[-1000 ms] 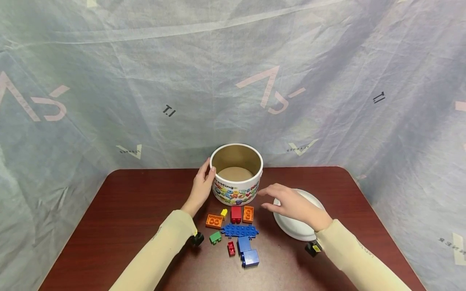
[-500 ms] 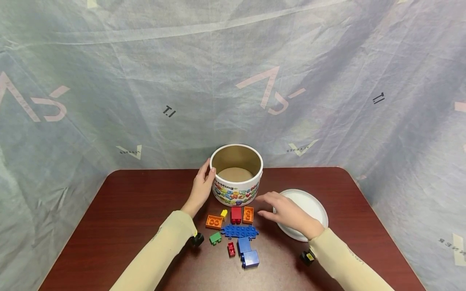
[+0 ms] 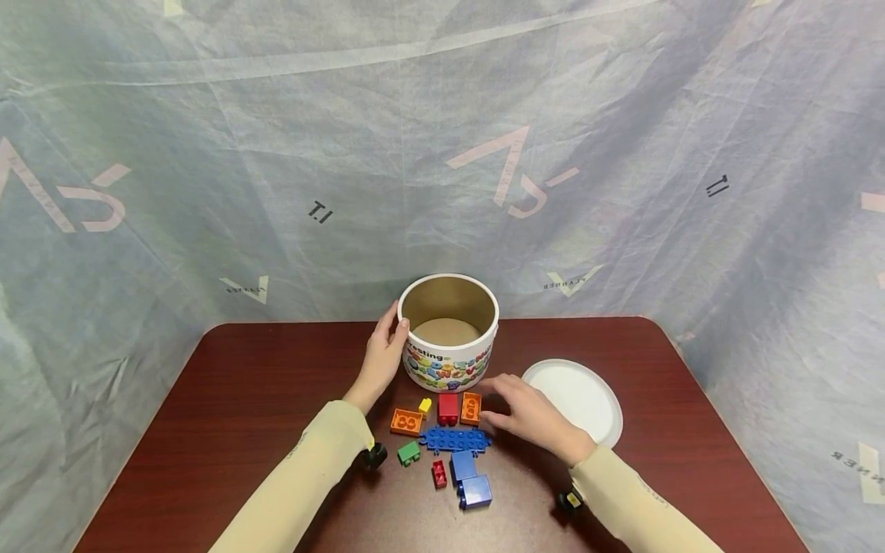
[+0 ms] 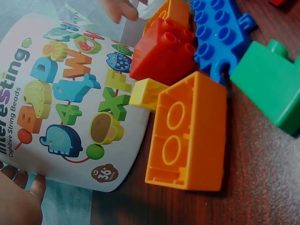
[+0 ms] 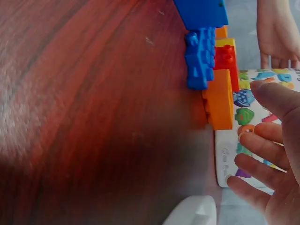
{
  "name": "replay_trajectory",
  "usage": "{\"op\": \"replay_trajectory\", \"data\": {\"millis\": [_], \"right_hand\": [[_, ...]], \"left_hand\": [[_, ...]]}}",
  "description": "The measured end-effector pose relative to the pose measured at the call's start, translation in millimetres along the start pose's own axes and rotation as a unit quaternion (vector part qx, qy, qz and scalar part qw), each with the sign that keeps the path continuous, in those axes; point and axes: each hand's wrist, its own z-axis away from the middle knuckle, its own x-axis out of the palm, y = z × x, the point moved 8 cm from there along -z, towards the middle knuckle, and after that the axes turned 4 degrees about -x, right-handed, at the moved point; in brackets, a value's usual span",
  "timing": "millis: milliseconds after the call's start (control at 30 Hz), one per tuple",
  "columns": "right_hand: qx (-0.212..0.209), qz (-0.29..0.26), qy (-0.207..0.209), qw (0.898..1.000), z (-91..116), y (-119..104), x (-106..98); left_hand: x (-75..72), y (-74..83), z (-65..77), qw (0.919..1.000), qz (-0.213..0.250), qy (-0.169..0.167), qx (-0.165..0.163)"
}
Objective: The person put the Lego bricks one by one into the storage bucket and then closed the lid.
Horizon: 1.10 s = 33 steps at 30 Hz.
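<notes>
My left hand (image 3: pixel 379 357) rests against the left side of a white round tub (image 3: pixel 442 365), its thumb near the rim. Brown shows inside the tub, and printed letters and animals cover its outside. Just right of the tub's base my right hand (image 3: pixel 528 415) reaches with relaxed, spread fingers, holding nothing. Its fingertips are close beside an upturned orange toy brick (image 3: pixel 471 408). A red brick (image 3: pixel 448 408), a yellow brick (image 3: pixel 425 405) and another orange brick (image 4: pixel 187 136) lie before the tub. Nearer are a blue studded base piece (image 3: pixel 455 439) and a green brick (image 3: pixel 409 452).
Two blue bricks (image 3: pixel 475 491) and a small red brick (image 3: pixel 439 474) lie toward the front of the dark red wooden table (image 3: pixel 263 399). A white round lid (image 3: pixel 581 395) lies at the right, behind my right forearm. A grey printed cloth (image 3: pixel 346 153) hangs beyond the table.
My right hand has moved left and slightly nearer, off the white lid toward the right-hand orange brick. More of the lid shows. The left hand and tub stay in place.
</notes>
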Motion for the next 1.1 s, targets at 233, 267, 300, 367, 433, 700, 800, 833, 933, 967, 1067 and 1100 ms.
{"op": "replay_trajectory", "data": {"millis": [233,267,300,367,433,700,800,833,933,967,1067,1100], "right_hand": [[0.008,0.007,-0.011,1.000,-1,1,9],[0.006,0.009,-0.012,1.000,-1,1,10],[0.004,0.012,-0.013,1.000,-2,1,11],[0.001,0.016,-0.018,1.000,-3,0,13],[0.004,0.016,-0.023,1.000,-3,0,15],[0.007,0.018,-0.033,0.999,-4,2,19],[0.005,0.021,-0.035,0.999,-4,2,18],[0.005,0.022,-0.035,0.999,-4,2,18],[0.004,0.026,-0.038,0.999,-5,2,18],[0.004,0.026,-0.039,0.999,-5,1,18],[0.002,0.029,-0.041,0.999,-6,1,18],[0.001,0.030,-0.040,0.999,-6,1,18]], "left_hand": [[0.0,-0.3,-0.2,1.0000,0.003,-0.002,-0.002],[-0.1,-0.2,-0.4,1.0000,0.004,-0.002,-0.001],[-0.2,-0.4,-0.6,1.0000,0.004,-0.001,-0.001],[-0.5,-0.8,-0.6,1.0000,0.003,0.001,0.000],[-0.4,-0.9,-0.8,1.0000,0.003,0.003,0.002],[3.6,-40.5,-20.0,0.9999,0.004,0.016,0.000],[3.6,-47.3,-22.5,0.9998,0.011,0.018,0.004],[3.2,-47.3,-22.4,0.9998,0.012,0.018,0.005],[3.0,-46.1,-21.8,0.9998,0.009,0.015,0.006],[3.0,-45.2,-21.4,0.9999,0.006,0.013,0.006],[2.7,-43.8,-20.2,0.9999,-0.008,0.011,0.003],[2.4,-43.2,-19.8,0.9999,-0.011,0.010,0.002]]}}
